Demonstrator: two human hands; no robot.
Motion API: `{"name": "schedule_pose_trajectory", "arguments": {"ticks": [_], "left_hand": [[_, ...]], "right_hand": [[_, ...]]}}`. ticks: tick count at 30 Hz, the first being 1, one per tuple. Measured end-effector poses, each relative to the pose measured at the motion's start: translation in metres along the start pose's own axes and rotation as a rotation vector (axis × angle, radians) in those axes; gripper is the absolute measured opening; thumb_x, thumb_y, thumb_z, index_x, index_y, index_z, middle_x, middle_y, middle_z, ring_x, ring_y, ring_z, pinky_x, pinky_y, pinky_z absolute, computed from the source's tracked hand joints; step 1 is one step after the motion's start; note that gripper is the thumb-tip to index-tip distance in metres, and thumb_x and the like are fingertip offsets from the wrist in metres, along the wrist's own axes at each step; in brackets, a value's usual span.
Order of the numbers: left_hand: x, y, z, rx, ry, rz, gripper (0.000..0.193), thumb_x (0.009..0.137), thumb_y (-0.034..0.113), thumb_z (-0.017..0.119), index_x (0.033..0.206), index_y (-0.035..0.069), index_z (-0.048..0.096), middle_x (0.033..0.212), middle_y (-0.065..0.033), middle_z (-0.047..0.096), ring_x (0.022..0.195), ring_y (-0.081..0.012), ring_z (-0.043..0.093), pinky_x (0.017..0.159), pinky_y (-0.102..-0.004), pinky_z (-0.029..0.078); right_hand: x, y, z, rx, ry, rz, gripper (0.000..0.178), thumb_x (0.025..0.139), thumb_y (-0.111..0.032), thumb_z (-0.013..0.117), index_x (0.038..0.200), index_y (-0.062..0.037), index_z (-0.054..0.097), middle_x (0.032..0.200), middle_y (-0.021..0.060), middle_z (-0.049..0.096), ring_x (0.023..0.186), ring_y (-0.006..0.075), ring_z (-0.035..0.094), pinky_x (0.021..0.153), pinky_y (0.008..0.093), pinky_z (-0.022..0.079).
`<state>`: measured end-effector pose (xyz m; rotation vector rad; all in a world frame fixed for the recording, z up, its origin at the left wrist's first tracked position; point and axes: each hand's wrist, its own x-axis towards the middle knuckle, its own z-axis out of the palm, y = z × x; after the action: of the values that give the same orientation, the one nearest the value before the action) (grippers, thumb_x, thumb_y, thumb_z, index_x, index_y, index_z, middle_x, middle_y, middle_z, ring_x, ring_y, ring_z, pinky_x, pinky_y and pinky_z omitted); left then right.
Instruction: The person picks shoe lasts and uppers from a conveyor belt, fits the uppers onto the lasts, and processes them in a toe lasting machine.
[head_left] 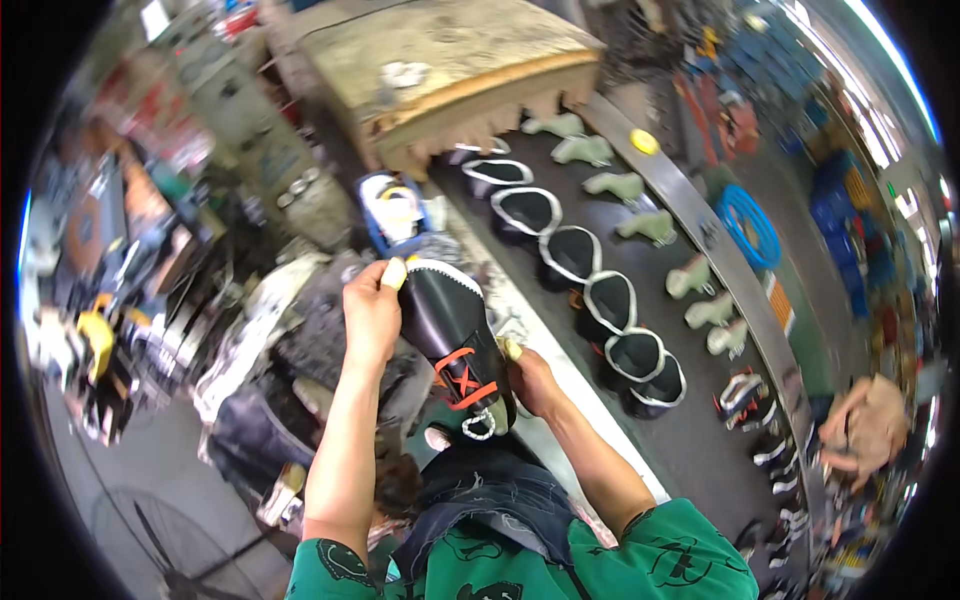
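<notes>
In front of my body I hold a black shoe upper (pixel 443 312) with orange laces and a white stitched edge round its toe. A whitish looped cord hangs at its near end. My left hand (pixel 372 312) is closed on the toe end, with a yellow cover on the thumb. At the ankle end, my right hand (pixel 530 380) grips the side, and its thumb also wears a yellow cover. The fingers beneath the upper are hidden. Whether a last sits inside it I cannot tell.
To my right a dark conveyor belt (pixel 560 330) carries several black uppers (pixel 573 254) with white edges and several pale green lasts (pixel 645 228). Ahead, a worn box-like cover (pixel 450 50) spans the belt. A blue-framed machine part (pixel 395 210) stands just beyond my left hand. Blurred machinery fills the left.
</notes>
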<state>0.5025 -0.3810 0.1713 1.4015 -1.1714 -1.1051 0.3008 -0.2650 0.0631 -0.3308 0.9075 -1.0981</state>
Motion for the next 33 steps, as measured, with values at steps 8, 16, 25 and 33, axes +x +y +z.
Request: {"name": "schedule_pose_trajectory", "arguments": {"ticks": [8, 16, 25, 33], "left_hand": [[-0.031, 0.018, -0.191, -0.027, 0.455, 0.082, 0.038, 0.099, 0.03, 0.049, 0.096, -0.005, 0.063, 0.082, -0.0097, 0.065, 0.07, -0.0185, 0.052, 0.075, -0.033, 0.045], [-0.095, -0.025, -0.327, -0.832, 0.502, 0.064, 0.051, 0.098, 0.046, 0.047, 0.116, -0.001, 0.055, 0.106, -0.0108, 0.063, 0.089, -0.0197, 0.064, 0.078, -0.0347, 0.055], [-0.086, -0.087, -0.384, -0.749, 0.658, -0.14, 0.029, 0.099, 0.026, 0.047, 0.11, 0.0, 0.058, 0.092, -0.0106, 0.066, 0.074, -0.0206, 0.067, 0.065, -0.0345, 0.059], [-0.077, -0.081, -0.381, -0.739, 0.661, -0.107, 0.028, 0.098, 0.027, 0.05, 0.107, 0.002, 0.058, 0.086, -0.0075, 0.065, 0.069, -0.0178, 0.066, 0.06, -0.0309, 0.057]], "right_hand": [[0.043, 0.079, 0.208, -0.303, -0.278, -0.261, 0.013, 0.096, -0.016, 0.055, 0.095, -0.0036, 0.057, 0.083, -0.0019, 0.059, 0.071, 0.0044, 0.051, 0.065, 0.021, 0.043], [0.078, 0.173, 0.36, -0.334, -0.363, -0.222, 0.016, 0.093, -0.012, 0.054, 0.089, 0.002, 0.059, 0.074, -0.0009, 0.056, 0.066, 0.0052, 0.047, 0.058, 0.0226, 0.04], [0.109, 0.238, 0.412, -0.237, -0.187, -0.216, 0.017, 0.09, -0.011, 0.053, 0.078, 0.0003, 0.055, 0.068, -0.0025, 0.049, 0.061, 0.0063, 0.04, 0.054, 0.0255, 0.035], [0.119, 0.247, 0.404, -0.24, -0.167, -0.216, 0.017, 0.093, -0.013, 0.055, 0.087, 0.0018, 0.059, 0.077, 0.0021, 0.059, 0.065, 0.0067, 0.05, 0.059, 0.0236, 0.043]]}}
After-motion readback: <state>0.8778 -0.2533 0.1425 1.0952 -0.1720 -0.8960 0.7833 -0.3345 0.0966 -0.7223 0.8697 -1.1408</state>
